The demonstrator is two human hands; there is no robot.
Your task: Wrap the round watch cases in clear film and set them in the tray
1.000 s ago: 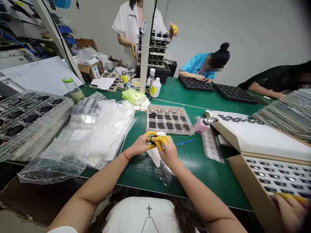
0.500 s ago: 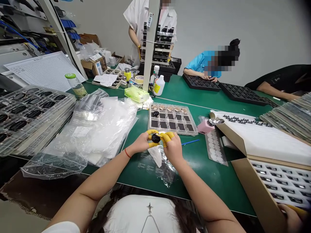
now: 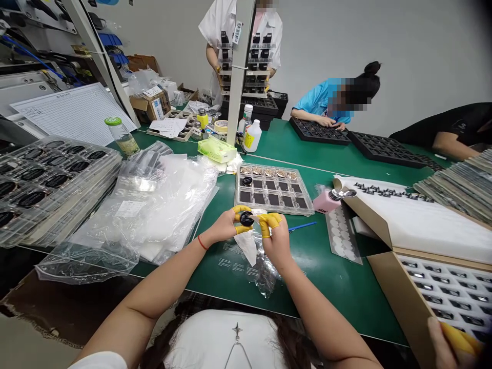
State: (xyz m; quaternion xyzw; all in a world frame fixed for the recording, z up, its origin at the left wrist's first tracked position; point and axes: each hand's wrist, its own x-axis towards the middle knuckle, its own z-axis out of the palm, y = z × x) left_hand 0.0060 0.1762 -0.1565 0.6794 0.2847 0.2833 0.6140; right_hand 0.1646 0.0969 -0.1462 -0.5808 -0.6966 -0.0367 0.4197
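Observation:
My left hand (image 3: pixel 227 224), in yellow finger cots, grips a round black disc (image 3: pixel 246 219) by its edge. Fine white print shows on the disc's face. Close on its right, my right hand (image 3: pixel 274 233), also in yellow finger cots, has its fingertips pinched together. A small pale bit shows at those fingertips, too small to make out. Below the hands lie a crumpled white tissue (image 3: pixel 247 247) and a clear plastic film (image 3: pixel 266 279). Just beyond stands a clear compartment tray (image 3: pixel 307 207) with rose-gold pieces in its back row and one black disc.
Plastic bags (image 3: pixel 169 205) and stacked trays (image 3: pixel 57 205) of black discs fill the left. A pink pump bottle (image 3: pixel 326 201), a blue stick (image 3: pixel 303 226) and an open carton (image 3: pixel 403 297) are on the right. Another person's hand (image 3: pixel 449 343) touches the carton. Co-workers sit and stand opposite.
My right hand has shifted slightly right, away from the disc, baring more of its face. At lower right the other person's hand has come further into view. The standing co-worker's tray stack has turned slightly.

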